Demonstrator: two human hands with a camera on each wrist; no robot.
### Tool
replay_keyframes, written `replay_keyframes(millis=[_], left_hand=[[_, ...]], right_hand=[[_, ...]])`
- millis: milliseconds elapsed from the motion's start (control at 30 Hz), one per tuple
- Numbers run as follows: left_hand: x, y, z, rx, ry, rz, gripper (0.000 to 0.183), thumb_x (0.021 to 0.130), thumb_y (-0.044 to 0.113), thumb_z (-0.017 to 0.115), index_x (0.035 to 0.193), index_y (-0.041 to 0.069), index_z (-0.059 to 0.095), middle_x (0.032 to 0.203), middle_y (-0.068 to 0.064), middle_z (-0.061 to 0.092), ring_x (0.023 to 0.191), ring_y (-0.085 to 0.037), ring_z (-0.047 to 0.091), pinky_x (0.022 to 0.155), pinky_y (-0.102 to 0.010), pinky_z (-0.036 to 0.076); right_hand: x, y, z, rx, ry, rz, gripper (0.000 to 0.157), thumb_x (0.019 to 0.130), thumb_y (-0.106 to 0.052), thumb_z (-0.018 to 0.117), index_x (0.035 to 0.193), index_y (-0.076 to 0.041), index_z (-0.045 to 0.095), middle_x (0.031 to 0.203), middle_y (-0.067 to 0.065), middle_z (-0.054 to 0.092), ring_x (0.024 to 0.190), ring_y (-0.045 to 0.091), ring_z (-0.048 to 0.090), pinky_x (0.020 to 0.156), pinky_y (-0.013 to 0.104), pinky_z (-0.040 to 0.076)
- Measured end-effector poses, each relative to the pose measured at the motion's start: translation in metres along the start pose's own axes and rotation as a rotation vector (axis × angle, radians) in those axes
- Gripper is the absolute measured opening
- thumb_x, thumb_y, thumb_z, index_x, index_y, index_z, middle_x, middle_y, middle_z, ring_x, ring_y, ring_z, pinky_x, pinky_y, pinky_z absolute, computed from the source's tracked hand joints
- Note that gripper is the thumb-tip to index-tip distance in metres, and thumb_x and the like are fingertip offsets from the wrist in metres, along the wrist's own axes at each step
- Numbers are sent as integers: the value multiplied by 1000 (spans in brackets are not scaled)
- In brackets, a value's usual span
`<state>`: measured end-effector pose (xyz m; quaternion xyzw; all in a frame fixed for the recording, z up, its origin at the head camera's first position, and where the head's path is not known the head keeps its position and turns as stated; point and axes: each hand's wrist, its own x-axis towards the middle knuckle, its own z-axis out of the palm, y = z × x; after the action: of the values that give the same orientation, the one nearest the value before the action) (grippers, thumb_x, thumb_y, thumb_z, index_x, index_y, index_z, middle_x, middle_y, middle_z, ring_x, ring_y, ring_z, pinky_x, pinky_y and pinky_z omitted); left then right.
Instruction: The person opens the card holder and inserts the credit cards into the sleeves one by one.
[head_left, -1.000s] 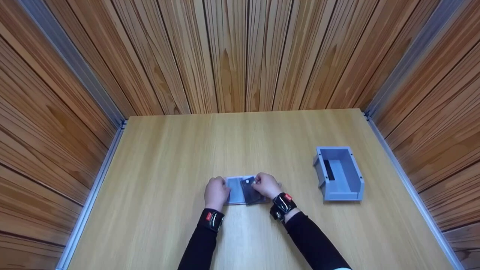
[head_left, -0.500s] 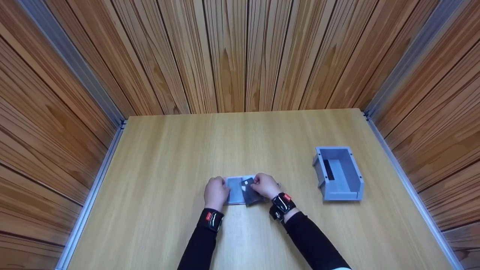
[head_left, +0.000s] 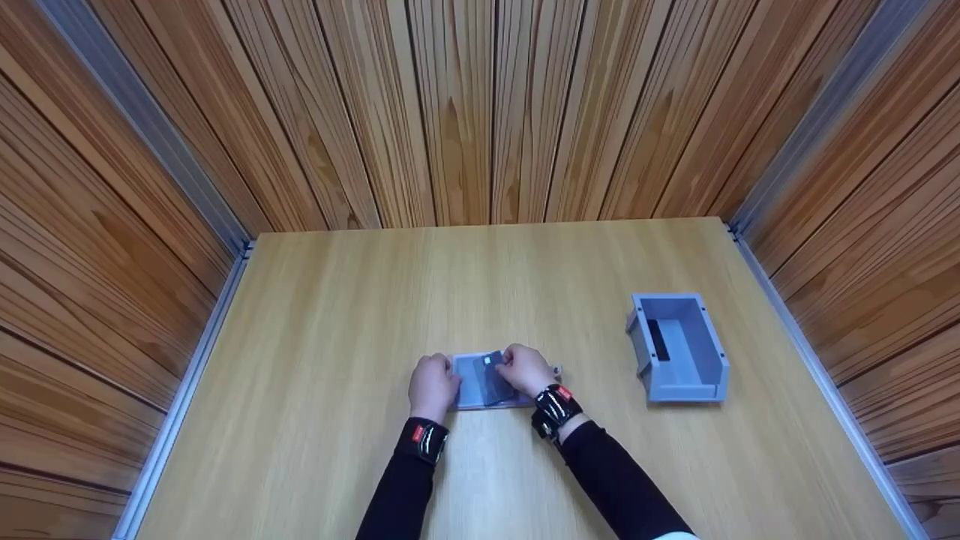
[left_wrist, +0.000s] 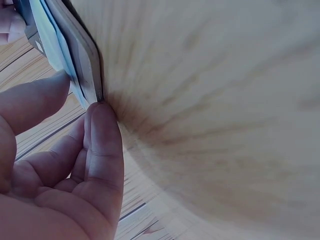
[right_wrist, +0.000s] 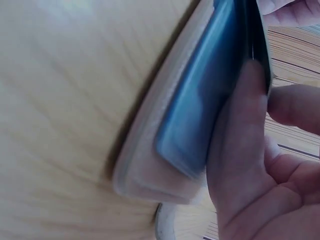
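Note:
An open card holder (head_left: 469, 381) with clear bluish sleeves and a pinkish-beige cover (right_wrist: 150, 150) lies on the table in front of me. My left hand (head_left: 433, 386) pinches its left edge, thumb on the sleeves and fingers below the cover (left_wrist: 87, 65). Between the thumb and fingers of my right hand (head_left: 527, 369) is a dark card (head_left: 495, 384) with a small light square near its top. That card stands over the right half of the holder. In the right wrist view the sleeves (right_wrist: 192, 125) fan up beside the fingers. The card's lower end is partly hidden.
A grey-blue plastic bin (head_left: 686, 391) stands to the right on the wooden table (head_left: 330, 315), a black strip (head_left: 658, 340) on its inner left side. Wood-plank walls (head_left: 465, 112) with metal corner rails enclose the table at the back and both sides.
My right hand has shifted slightly left with the dark card. The card's lower edge has drawn back within the holder's front edge. The left hand and the holder have stayed put.

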<state>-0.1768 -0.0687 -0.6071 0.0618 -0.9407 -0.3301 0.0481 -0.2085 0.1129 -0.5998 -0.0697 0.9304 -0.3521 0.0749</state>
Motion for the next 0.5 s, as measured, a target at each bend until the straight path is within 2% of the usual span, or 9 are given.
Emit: replay_keyframes(millis=[233,500], left_hand=[[1,0,0,1,-3,-4,16,76,7,77,79,3,62,77,-9,55,74,-30,59,68,-44,48],[2,0,1,9,-13,-29,14,78,6,75,80,3,62,79,-9,56,75,-30,59,69,-44,47]], right_hand=[[1,-3,4,-9,-6,7,19,86,-14,72,78,-9,56,72,-2,52,66,15,50,61,31,43],[0,-6,4,3,-5,13,18,86,-14,73,78,-8,58,72,0,57,61,15,55,62,33,46]])
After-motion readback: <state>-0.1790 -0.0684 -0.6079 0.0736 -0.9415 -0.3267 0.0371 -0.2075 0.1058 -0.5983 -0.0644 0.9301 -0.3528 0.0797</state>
